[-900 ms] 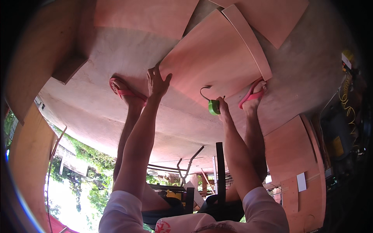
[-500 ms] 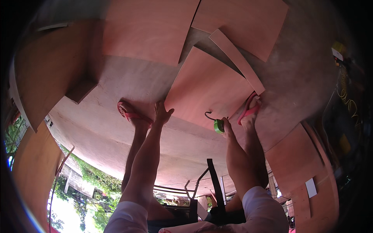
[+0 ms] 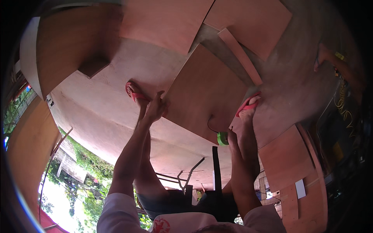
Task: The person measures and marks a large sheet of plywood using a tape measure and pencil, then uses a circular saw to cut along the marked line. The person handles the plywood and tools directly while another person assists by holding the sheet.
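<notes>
My left hand grips the left edge of a thin, square-cut plywood panel, near its closest left corner. The panel's face looks darker than the sheets around it and seems tilted up off the floor. In my right hand is a green tool, which looks like a tape measure, with a thin black cord curling from it over the panel. That hand is close to the panel's near right corner; whether its fingers also touch the panel I cannot tell. My feet in red flip-flops stand either side.
A narrow plywood strip lies beyond the panel, with larger sheets behind. Brown boards stand at the left. At the right are another person's foot, a coiled yellow hose and more boards.
My left hand has closed on the panel's edge, and the panel has tilted and darkened. My right hand with the green tool has come nearer to me. Another person's foot has appeared at the right.
</notes>
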### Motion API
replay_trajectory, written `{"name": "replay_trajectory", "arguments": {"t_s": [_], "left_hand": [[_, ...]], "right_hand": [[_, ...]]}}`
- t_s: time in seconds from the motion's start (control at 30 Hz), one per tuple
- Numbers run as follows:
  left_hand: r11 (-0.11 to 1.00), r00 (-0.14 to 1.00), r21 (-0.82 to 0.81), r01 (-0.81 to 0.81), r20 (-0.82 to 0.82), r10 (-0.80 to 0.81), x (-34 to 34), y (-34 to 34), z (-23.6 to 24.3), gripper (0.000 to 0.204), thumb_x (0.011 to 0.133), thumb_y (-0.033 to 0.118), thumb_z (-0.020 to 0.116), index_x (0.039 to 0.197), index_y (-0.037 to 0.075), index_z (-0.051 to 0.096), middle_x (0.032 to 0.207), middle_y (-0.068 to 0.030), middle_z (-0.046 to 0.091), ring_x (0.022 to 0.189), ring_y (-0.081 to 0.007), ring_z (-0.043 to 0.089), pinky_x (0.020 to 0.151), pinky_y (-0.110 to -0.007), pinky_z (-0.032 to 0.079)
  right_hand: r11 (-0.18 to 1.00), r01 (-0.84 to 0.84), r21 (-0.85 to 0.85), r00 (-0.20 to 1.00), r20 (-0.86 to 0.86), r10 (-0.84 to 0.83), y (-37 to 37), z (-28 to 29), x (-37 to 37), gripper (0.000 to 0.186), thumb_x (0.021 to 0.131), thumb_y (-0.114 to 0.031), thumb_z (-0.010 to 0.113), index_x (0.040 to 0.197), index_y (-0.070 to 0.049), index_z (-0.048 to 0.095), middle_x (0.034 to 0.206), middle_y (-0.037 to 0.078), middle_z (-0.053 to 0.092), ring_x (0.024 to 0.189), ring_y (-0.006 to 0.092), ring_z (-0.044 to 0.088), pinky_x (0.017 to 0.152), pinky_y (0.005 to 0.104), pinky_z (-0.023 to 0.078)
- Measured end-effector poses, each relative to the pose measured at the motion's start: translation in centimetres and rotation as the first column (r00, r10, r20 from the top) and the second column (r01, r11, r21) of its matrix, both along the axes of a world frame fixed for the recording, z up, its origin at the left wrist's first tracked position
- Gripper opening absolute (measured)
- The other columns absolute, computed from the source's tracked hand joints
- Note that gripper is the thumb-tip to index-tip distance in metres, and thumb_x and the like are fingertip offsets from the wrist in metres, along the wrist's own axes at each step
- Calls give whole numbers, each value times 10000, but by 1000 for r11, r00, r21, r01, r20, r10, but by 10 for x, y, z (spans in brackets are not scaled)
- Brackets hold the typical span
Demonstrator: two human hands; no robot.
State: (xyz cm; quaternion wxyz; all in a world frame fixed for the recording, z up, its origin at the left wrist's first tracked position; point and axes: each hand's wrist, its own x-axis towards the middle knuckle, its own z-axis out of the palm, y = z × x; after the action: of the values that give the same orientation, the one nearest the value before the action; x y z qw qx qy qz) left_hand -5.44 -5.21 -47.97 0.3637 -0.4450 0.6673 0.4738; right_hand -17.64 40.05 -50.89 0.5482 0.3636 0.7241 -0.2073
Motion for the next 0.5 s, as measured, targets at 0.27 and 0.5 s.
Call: {"name": "replay_trajectory", "arguments": {"t_s": [0.27, 0.5], "left_hand": [[978, 927, 174, -113, -337, 167, -27, -45, 89, 471, 1020, 356, 596, 1286, -32, 580, 1083, -204, 716, 1039, -252, 680, 927, -400, 500], [884, 884, 336, -325, -224, 410, 58, -109, 192, 630, 1026, 316, 592, 1514, -53, 439, 1381, -204, 628, 1287, -242, 584, 1105, -370, 445]], "right_hand": [[987, -140, -76, 961, 229, 154, -26, 72, -65, 466, 936, -473, 618, 1105, -52, 721, 944, 63, 669, 814, 180, 624, 791, 341, 475], [968, 36, -247, 913, 402, 68, -79, 159, -48, 403, 991, -424, 605, 1116, -55, 709, 957, 51, 695, 812, 155, 658, 766, 303, 516]]}}
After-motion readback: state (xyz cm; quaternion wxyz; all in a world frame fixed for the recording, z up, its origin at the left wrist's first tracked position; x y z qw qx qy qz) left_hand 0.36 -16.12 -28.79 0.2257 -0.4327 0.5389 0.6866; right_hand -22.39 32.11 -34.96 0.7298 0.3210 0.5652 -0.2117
